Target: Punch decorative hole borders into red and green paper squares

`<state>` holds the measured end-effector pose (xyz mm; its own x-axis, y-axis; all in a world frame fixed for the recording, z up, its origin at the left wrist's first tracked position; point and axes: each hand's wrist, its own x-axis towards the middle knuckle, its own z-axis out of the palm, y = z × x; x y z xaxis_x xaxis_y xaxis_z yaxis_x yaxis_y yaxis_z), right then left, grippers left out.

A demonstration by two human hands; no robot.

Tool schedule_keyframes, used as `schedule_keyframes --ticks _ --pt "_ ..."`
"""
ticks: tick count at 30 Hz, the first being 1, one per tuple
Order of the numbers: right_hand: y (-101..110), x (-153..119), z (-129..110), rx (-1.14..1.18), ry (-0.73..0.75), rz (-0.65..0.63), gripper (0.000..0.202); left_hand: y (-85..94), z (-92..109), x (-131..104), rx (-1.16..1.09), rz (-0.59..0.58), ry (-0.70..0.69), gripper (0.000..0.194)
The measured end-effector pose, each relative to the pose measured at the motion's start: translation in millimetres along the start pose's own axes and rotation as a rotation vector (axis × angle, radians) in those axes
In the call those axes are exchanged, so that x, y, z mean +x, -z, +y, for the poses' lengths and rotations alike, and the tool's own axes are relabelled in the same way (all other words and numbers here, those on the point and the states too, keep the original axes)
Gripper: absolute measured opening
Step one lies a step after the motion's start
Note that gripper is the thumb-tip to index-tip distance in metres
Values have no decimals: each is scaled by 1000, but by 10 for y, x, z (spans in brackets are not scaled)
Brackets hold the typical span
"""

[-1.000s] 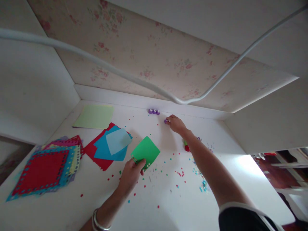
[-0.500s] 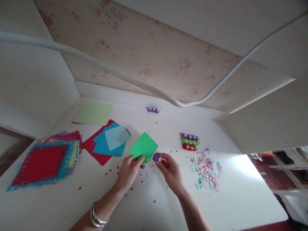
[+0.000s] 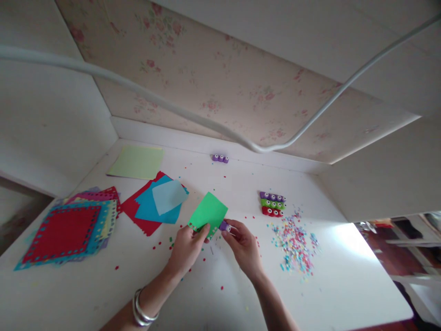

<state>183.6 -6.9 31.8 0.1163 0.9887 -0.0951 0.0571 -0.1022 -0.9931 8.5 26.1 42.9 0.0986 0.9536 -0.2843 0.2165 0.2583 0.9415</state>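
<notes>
- Head view: right hand (image 3: pixel 243 246) came back from the far side, so the purple punch (image 3: pixel 225 226) is now at the right edge of the green sheet (image 3: pixel 208 211). Grip?
- Yep, thumb and fingers nearly closed round the punch. Left hand (image 3: pixel 188 246) pinches the sheet's near edge, thumb on top.

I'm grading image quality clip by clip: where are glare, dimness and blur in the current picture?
Head view: glare whitens the right side of the white tabletop; head view: the pale flowered wallpaper sits in dim light; head view: the small multicoloured confetti pieces look soft, while the flat green paper sheet shows a clear outline.
</notes>
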Motion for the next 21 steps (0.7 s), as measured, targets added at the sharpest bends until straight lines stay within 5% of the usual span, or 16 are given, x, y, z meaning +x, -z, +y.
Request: schedule_keyframes --ticks 21 --pt "15 -15 26 -163 65 43 25 -6 -97 -8 296 36 -254 43"
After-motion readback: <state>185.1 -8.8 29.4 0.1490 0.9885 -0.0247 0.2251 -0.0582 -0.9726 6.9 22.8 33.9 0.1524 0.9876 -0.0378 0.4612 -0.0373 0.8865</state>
